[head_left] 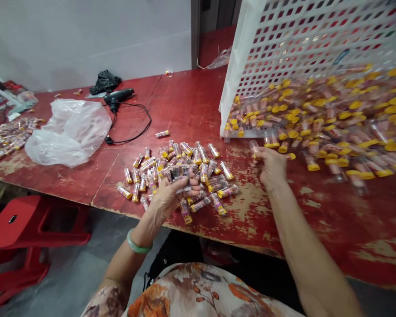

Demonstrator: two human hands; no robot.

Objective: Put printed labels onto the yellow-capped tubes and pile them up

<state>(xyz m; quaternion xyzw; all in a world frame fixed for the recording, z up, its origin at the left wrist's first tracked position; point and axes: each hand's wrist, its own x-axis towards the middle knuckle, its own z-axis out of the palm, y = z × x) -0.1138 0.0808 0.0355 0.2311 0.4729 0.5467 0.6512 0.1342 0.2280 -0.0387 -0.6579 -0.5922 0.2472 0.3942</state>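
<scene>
My left hand [173, 192], with a green bangle at the wrist, is closed around some small clear wrappers or labels [181, 172] above a pile of small tubes with yellow caps [218, 204]. My right hand [271, 165] pinches a clear tube [254, 148] at the near-left edge of a spilled heap of yellow-capped tubes [303, 127]. These tubes lie in and in front of a white perforated crate [232, 83] tipped on its side. What exactly lies in my left palm is too blurred to tell.
A white plastic bag [67, 132], a black heat gun [120, 94] with its cord and a black bag [105, 82] lie on the red table [188, 101]. More tubes [11, 136] are at far left. A red stool [23, 220] stands below.
</scene>
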